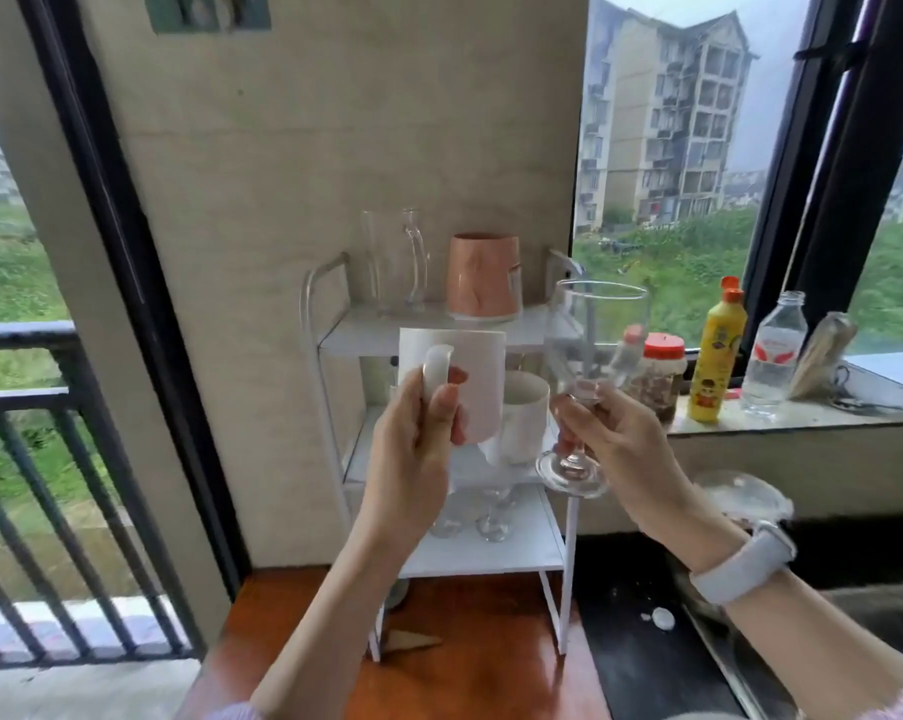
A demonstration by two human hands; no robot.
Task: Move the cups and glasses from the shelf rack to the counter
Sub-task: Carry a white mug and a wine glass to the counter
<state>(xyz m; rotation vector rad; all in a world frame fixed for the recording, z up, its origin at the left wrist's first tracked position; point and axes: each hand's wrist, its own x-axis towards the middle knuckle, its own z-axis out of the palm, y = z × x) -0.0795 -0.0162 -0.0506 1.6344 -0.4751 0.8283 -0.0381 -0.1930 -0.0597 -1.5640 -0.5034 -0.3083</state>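
Beige wall and two windows back a white metal rack (491, 543) standing on a glossy wooden surface (439, 678). Left hand (413, 454) holds a matte white mug (478, 376) in front of the rack, fingers (447, 407) clamped on its curved handle. Right hand (615, 444) holds a clear wine glass (589, 345) upright, fingers pinching the thin stem. On the top shelf stand a glass pitcher (395, 262) and a pink cup (485, 275); another white cup (522, 418) sits on the middle shelf.
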